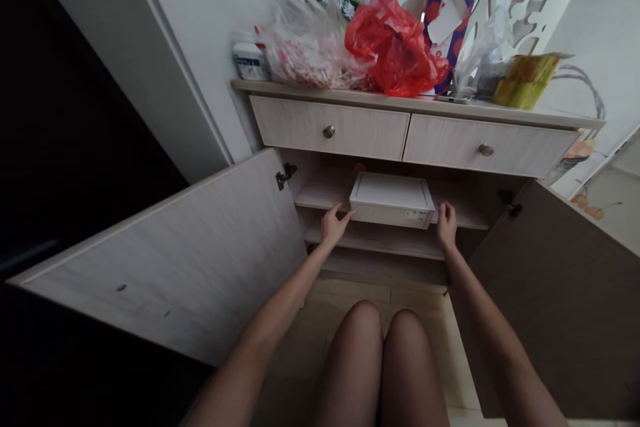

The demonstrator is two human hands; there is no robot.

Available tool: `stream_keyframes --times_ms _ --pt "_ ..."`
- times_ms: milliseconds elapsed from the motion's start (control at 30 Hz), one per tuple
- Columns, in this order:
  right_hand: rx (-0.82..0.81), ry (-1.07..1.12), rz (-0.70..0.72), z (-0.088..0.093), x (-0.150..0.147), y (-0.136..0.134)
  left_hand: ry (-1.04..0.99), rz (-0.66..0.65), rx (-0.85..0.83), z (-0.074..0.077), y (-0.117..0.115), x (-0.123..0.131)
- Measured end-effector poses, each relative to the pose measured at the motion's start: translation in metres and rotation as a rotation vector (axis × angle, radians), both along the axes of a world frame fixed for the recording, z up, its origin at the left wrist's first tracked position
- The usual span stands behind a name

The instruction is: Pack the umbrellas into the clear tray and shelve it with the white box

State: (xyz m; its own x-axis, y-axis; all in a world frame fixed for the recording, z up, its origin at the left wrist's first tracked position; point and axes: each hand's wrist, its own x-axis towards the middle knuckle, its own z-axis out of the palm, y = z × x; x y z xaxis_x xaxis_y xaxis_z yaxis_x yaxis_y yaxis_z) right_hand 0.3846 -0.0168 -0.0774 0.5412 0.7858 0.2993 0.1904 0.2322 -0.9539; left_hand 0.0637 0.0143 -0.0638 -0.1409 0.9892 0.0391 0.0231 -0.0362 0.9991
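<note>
A white lidded box [391, 199] sits on the upper shelf [320, 195] inside an open cabinet, sticking out past the shelf's front edge. My left hand [334, 223] is at the box's left front corner, fingers curled against its side. My right hand [447, 224] grips the box's right front corner. Both arms reach forward over my knees.
Both cabinet doors stand wide open, the left door [190, 253] and the right door [560, 293]. Two closed drawers [330, 127] with round knobs sit above. The top holds a red plastic bag [395, 47], clear bags, a white jar [249, 61] and yellow packets [527, 79].
</note>
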Motion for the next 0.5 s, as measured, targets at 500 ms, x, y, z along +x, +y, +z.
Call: stream_keyframes --times_ms 500 --pt "-0.076 -0.375 -0.196 -0.009 -0.008 0.038 0.299 0.074 0.112 -0.015 0.071 0.032"
